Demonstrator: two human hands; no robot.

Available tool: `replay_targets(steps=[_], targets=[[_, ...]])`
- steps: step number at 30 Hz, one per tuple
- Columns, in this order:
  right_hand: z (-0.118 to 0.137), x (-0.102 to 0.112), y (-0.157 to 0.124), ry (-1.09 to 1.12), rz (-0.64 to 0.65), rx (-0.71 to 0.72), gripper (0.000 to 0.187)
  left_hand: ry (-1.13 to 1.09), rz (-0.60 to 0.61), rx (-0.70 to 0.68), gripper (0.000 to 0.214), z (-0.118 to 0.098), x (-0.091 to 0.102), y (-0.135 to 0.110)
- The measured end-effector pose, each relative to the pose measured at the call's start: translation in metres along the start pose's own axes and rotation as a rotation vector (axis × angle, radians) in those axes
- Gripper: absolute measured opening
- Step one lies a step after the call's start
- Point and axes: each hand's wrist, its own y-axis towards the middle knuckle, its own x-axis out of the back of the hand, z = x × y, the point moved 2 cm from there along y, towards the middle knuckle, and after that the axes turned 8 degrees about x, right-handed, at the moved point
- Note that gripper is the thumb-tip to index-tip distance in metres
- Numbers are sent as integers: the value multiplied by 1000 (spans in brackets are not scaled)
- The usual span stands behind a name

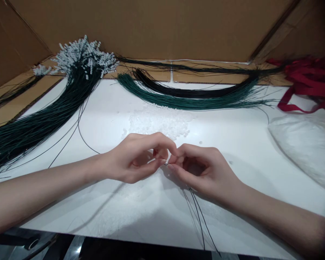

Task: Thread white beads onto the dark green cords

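Above a white bench [141,213], the left hand [141,157] and right hand [211,169] are pinching, fingertips closed, a thin wire [165,164] that is spanning the narrow gap between them, only a short dark sliver showing.

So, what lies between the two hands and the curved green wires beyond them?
Small whitish bead-like pieces, scattered on the white tabletop, in the head view.
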Motion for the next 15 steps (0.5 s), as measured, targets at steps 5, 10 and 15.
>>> replay_targets(steps=[5, 10, 15], targets=[[-1, 0, 0, -9, 0, -4, 7, 5, -7, 6, 30, -2, 1, 1], [-2, 0, -1, -1, -2, 11, 7, 42, 33, -7, 36, -3, 3, 2], [1, 0, 0, 29, -8, 23, 5, 40, 14, -19, 36, -1, 2, 1]])
